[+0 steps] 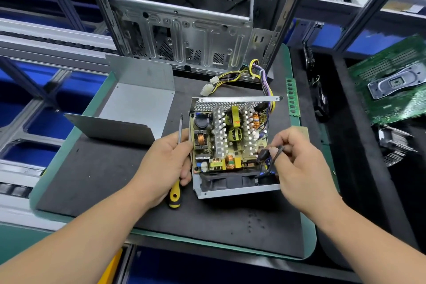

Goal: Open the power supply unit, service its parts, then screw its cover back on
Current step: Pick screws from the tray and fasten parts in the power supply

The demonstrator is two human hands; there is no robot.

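I see the power supply unit [232, 143] lying open on the dark mat [96, 168] of the bench [309, 237], right between my two hands. Its board with coils and silver fins faces up.

My left hand [166, 163] sits just beside the unit's left wall. Its grip is closed around a screwdriver [177, 163]. The yellow and black handle pokes out below my fingers, and the thin metal tip points up and away from me, alongside the unit.

My right hand [297, 161] is at the unit's near right corner. Its grip pinches a black wire [276, 153] that comes out of the unit, just above the black fan.

The grey cover [136, 108] lies off to the left on the mat, well apart from the unit. A bunch of yellow and purple cables [253, 74] runs from the unit's far side toward the metal computer case [184, 37] behind it.
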